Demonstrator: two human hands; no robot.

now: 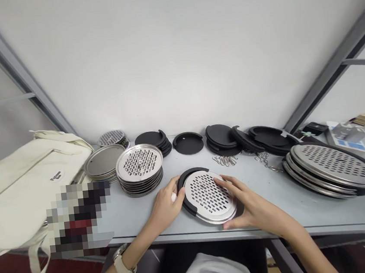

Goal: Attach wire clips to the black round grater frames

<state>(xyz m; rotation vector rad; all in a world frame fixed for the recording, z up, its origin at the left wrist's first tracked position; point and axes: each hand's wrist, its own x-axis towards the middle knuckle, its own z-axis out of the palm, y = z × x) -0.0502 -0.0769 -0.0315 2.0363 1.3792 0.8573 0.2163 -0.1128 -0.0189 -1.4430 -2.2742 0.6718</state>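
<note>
Along our tabletop [185, 162], the right-hand stack [332, 164], its top edged in black, looks done; the disc stack [140, 167] and black bases [219, 134] lie unpaired. Up front, our left hand [168, 201] pinches a black holder [190, 208]; our right hand [246, 201] spreads over its perforated disc [210, 196], apparently part-seated.

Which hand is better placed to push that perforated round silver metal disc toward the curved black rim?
Probably the right hand: it touches the right side of the silver disc, across from the curved black rim. The left hand is at the rim's left side, better placed to steady it.
</note>
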